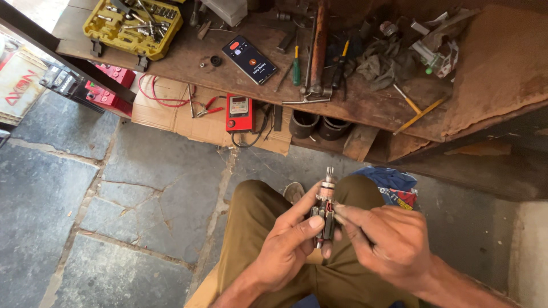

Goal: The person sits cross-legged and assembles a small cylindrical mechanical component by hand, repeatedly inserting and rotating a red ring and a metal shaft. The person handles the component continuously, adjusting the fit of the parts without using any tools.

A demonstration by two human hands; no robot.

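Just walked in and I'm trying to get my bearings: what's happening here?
A seated person holds a small motor armature upright over their lap. The left hand grips its dark core, while the right hand touches its side with the fingertips. In front stands a worn wooden bench with a phone, screwdrivers and a yellow socket set. A red meter lies on cardboard below.

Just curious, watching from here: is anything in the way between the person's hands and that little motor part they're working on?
Nothing visible. The left hand already holds the motor armature upright over the lap, thumb across it, and the right hand touches its side with the fingertips.
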